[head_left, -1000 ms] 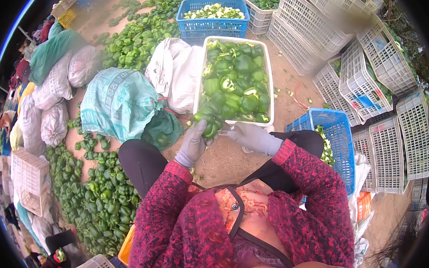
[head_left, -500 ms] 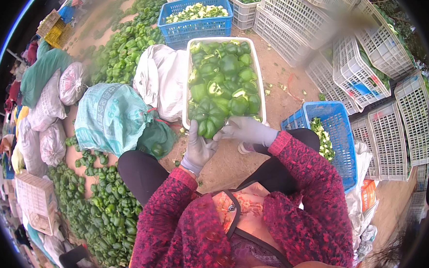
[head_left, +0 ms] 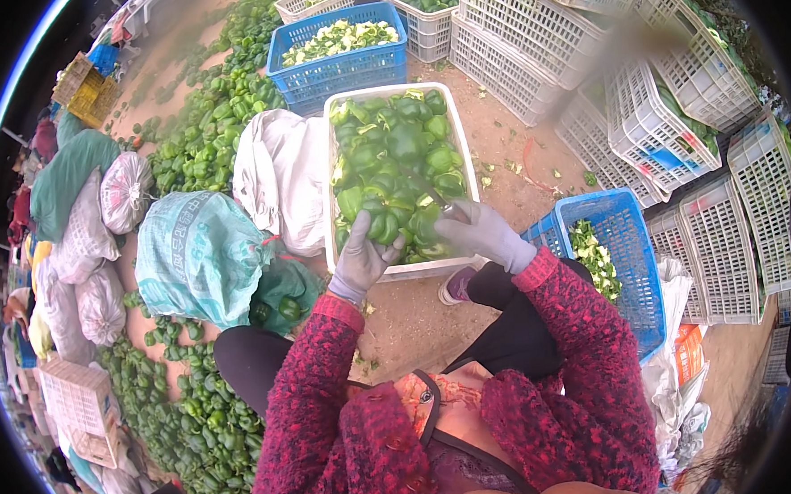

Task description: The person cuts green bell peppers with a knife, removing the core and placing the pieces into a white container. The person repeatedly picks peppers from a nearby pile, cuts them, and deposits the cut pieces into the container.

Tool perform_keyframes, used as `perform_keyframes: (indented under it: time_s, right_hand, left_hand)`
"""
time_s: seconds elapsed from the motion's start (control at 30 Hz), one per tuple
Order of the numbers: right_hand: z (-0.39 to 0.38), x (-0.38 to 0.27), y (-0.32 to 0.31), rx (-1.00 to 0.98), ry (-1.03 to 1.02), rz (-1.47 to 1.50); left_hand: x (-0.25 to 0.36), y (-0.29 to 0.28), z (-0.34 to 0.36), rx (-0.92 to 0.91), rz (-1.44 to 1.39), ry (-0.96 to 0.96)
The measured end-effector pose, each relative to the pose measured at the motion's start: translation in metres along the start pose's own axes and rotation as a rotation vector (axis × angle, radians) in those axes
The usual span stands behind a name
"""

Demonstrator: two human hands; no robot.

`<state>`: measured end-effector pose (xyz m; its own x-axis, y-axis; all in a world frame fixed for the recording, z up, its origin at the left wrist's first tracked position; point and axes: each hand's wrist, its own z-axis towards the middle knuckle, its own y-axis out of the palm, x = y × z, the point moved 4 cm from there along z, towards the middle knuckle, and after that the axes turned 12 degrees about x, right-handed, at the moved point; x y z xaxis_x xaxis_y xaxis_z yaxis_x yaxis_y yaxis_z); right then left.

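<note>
A white rectangular tub (head_left: 423,268) full of cored green bell peppers stands on the ground before me. Over its near edge my left hand (head_left: 360,259), in a pale grey glove, is curled round a green bell pepper (head_left: 381,226). My right hand (head_left: 486,235), gloved alike, is closed beside it on a small knife (head_left: 430,190). Its thin dark blade points up and left over the peppers; the handle is hidden in my fingers.
A blue crate (head_left: 623,235) with pale green trimmings stands by my right knee. Another blue crate (head_left: 337,78) of trimmings lies beyond the tub. Stacked pale crates (head_left: 527,34) line the right. Left are a teal sack (head_left: 194,249), a white sack (head_left: 275,173) and heaped peppers (head_left: 212,418).
My hands have come apart a little, over the tub's near edge. The knife blade now shows at my right hand. The view has shifted slightly, and the tub sits lower in it.
</note>
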<state>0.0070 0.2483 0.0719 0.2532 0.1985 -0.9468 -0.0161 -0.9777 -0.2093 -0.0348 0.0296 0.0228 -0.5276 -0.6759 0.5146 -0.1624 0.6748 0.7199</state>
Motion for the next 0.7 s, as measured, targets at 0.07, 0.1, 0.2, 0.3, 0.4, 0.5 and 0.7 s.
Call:
perform_keyframes:
  time_s: [0.07,0.1,0.2,0.3,0.4,0.5,0.7]
  right_hand:
    - [-0.008,-0.013,-0.006,0.273,-0.24,-0.011]
    - [-0.007,-0.012,-0.004,0.224,-0.137,-0.075]
    - [-0.005,-0.02,0.006,0.058,-0.182,0.283]
    - [0.005,-0.005,0.01,-0.132,0.019,0.216]
    - [0.013,0.02,0.013,-0.299,0.214,0.297]
    - [0.022,0.035,0.014,-0.355,0.309,0.908]
    - [0.073,0.019,-0.073,-0.154,0.071,0.744]
  left_hand:
    - [0.004,0.014,-0.007,-0.231,0.203,0.039]
    - [0.006,0.02,-0.012,-0.349,0.312,0.045]
    - [0.003,0.027,-0.027,-0.488,0.603,-0.065]
    - [0.008,0.026,-0.038,-0.494,0.639,-0.079]
    - [0.008,0.023,-0.042,-0.526,0.601,-0.157]
    - [0.006,0.018,-0.034,-0.507,0.419,-0.163]
    - [0.022,-0.001,-0.016,-0.494,0.142,-0.171]
